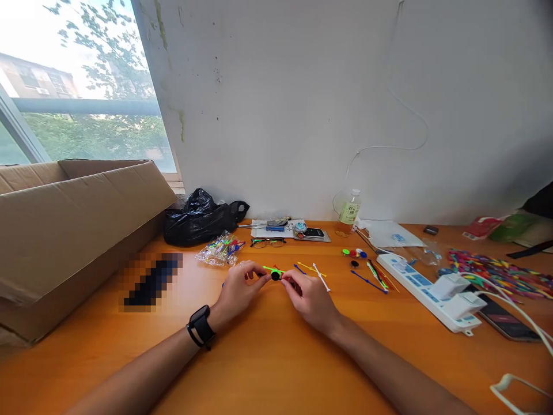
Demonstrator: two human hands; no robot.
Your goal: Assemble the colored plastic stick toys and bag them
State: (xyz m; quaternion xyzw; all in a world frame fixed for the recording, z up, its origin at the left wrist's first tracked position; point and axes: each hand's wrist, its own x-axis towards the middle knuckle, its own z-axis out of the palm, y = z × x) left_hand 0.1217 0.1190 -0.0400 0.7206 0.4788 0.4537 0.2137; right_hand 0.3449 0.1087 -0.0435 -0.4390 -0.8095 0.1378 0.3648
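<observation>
Black disc [275, 276] sits pinched between left hand [242, 288] and right hand [310, 295], seemingly to steady it, green arrow [269, 268] just beyond.

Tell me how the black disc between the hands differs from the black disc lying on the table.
The held disc turns its round face to the camera; the loose disc lies flat, looking oval.
The held disc is between the left hand and right hand; the loose disc is untouched on the table.
A green pointer shows at the held disc; coloured discs lie near the loose disc.
Both are black and round.
</observation>
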